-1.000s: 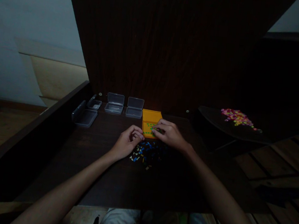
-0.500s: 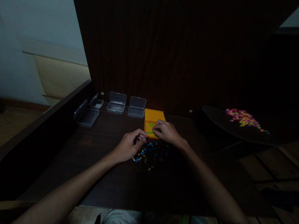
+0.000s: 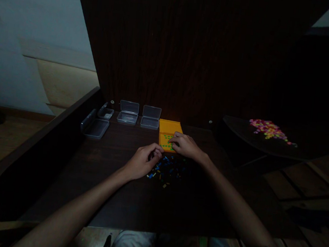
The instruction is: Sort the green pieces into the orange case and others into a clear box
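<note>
Room lies along the near table (image 3: pixel 143 208). Beside loose pieces (image 3: pixel 167 166), the left hand (image 3: pixel 144 161) curls at the yellow box (image 3: pixel 171 127); the right hand (image 3: pixel 184 145), fingers narrow, seems to arrange green pieces (image 3: pixel 165 146) inside. Whether either holds 1, I cannot tell. Next move needs light fingertips. Behind, a panel (image 3: pixel 175 53) limits reach.

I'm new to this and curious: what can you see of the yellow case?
The yellow case looks like plastic: a rectangular box, its lid open at the far side. Small green pieces lie in its near half. It sits on the dark table, right of the clear boxes and beyond scattered small pieces. The right hand covers part of it; the left hand appears to touch its near-left corner.
</note>
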A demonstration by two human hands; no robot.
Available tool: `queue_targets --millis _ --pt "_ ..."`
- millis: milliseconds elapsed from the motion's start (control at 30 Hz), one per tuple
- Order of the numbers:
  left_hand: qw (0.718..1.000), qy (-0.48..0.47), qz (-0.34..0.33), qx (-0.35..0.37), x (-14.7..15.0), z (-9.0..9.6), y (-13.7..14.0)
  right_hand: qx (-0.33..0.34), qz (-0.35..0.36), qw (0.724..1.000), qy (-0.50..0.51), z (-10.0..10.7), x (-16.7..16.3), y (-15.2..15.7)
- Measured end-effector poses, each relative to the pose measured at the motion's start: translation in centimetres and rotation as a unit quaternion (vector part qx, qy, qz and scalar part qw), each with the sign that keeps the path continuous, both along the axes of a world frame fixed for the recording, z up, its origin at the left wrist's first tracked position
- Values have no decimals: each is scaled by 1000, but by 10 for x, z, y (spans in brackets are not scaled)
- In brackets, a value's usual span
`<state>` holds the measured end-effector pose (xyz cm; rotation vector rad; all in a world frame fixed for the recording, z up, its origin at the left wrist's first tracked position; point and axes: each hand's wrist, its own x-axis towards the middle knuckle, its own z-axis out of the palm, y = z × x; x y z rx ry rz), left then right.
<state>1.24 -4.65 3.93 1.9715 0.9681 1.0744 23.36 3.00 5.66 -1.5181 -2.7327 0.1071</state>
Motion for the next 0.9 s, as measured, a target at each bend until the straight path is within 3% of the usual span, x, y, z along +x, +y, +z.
queue_targets --millis 633,900 --pt "1000 8 -5 10 0 1 0 2 -35 999 -4 -2 -11 3" --pt "1000 14 -16 10 0 2 -1 -24 -3 1000 -10 -2 -10 11"
